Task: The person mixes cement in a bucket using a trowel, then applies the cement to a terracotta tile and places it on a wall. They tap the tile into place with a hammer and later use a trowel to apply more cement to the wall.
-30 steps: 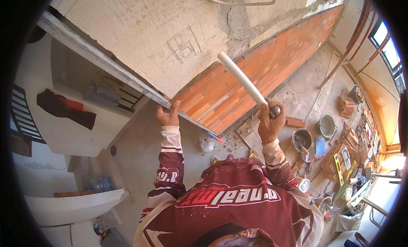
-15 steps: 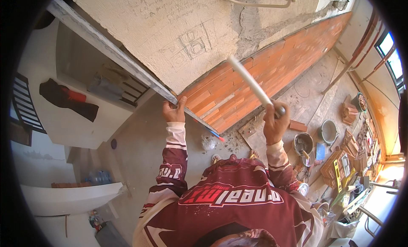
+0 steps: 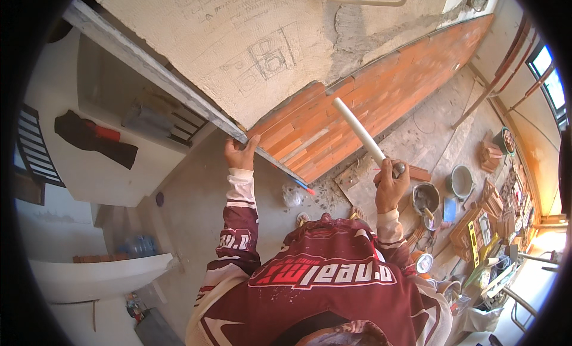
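Note:
My right hand [image 3: 391, 182] is closed round one end of a white pipe-like stick [image 3: 359, 131]; a rounded grey end shows by the fist. The stick points up and left, its far end in front of the orange brick tiles [image 3: 357, 102] on the wall. My left hand [image 3: 239, 152] grips the wall's narrow edge [image 3: 202, 105], thumb on the tiled side and fingers round the other side. Above the tiles is bare cream plaster [image 3: 232, 54] with pencil marks. A blue and red-tipped piece [image 3: 305, 188] sticks out at the low end of the edge.
On the floor at right stand a mortar bucket [image 3: 425, 197], a grey bucket [image 3: 461, 183], stacked tiles [image 3: 490, 155] and a yellow level [image 3: 473, 243]. A clear plastic bag [image 3: 292, 196] lies near my feet. Dark cloth [image 3: 95, 140] hangs over a white wall at left.
My right hand has dropped a little toward me with the stick, whose tip has moved lower and to the right. My left hand stays at the wall's edge, shifted slightly.

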### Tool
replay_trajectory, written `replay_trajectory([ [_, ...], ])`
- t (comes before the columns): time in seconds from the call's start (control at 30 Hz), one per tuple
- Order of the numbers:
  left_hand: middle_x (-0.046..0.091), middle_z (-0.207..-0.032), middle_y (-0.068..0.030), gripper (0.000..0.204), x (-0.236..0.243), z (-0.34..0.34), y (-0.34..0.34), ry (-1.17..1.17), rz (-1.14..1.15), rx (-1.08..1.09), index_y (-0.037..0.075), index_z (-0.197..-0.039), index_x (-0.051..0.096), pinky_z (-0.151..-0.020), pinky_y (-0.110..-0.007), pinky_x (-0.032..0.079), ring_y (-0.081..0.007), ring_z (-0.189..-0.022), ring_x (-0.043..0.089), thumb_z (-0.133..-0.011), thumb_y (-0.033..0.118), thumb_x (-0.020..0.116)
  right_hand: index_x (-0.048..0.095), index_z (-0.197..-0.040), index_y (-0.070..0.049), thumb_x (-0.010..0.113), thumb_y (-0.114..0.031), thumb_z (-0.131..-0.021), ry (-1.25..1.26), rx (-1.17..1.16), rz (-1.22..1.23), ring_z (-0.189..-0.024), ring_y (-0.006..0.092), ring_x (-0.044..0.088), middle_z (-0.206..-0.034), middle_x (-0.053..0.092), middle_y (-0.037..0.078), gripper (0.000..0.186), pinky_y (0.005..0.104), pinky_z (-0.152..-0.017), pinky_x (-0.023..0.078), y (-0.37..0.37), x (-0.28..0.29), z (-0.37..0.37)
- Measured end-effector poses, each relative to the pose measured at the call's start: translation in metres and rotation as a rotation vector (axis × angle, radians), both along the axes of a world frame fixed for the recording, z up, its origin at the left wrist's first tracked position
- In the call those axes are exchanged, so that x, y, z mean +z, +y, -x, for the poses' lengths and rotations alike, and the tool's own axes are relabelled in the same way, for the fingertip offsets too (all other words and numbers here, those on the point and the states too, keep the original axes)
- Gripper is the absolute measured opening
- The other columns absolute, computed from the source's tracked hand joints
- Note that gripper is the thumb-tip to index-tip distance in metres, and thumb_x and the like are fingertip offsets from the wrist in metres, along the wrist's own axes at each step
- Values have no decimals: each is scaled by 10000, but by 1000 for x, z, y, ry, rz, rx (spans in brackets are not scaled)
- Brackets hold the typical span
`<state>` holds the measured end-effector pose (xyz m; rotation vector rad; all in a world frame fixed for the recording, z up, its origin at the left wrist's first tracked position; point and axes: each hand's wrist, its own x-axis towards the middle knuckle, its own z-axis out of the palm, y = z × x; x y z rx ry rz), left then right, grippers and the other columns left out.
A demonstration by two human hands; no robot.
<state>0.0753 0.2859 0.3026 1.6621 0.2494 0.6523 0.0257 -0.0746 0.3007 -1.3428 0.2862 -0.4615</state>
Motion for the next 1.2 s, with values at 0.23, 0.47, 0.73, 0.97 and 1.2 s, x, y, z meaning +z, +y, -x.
replay_trajectory([
  [0.23,608,-1108,-94,510,-3,6,-2,74,-56,28,-25,-1160,556,-849,-321,508,-172,-1002,584,-759,107,842,494,-914,-18,607,-32,-939,-49,-11,-59,-515,56,505,-971,655,143,116,210,-440,403,10,7,3],
  [0.47,619,-1123,-152,529,-31,10,-4,93,-206,65,-56,-1191,524,-857,-354,533,-240,-1021,633,-744,8,800,515,-969,-13,624,-43,-932,-129,23,41,-564,54,507,-917,660,108,119,207,-485,408,10,35,-13],
  [0.73,663,-1023,-131,427,-24,8,-5,109,-214,0,-65,-1139,572,-806,-331,525,-195,-897,635,-774,9,781,613,-1006,-21,681,-157,-909,-176,68,640,-605,140,579,-724,646,87,180,281,-572,466,-24,127,-48],
  [0.97,672,-982,-143,408,-36,10,3,16,-388,82,-45,-1094,600,-784,-349,521,-241,-865,647,-752,59,798,594,-964,-10,642,-169,-893,-433,279,1118,-714,350,670,-775,677,169,181,391,-628,516,6,234,-94],
  [1.2,671,-961,-168,393,-42,6,1,-19,-381,117,-36,-1061,603,-765,-377,516,-283,-845,653,-751,100,803,584,-944,9,632,-139,-865,-584,360,1464,-769,384,670,-807,682,195,175,423,-678,527,42,279,-136],
])
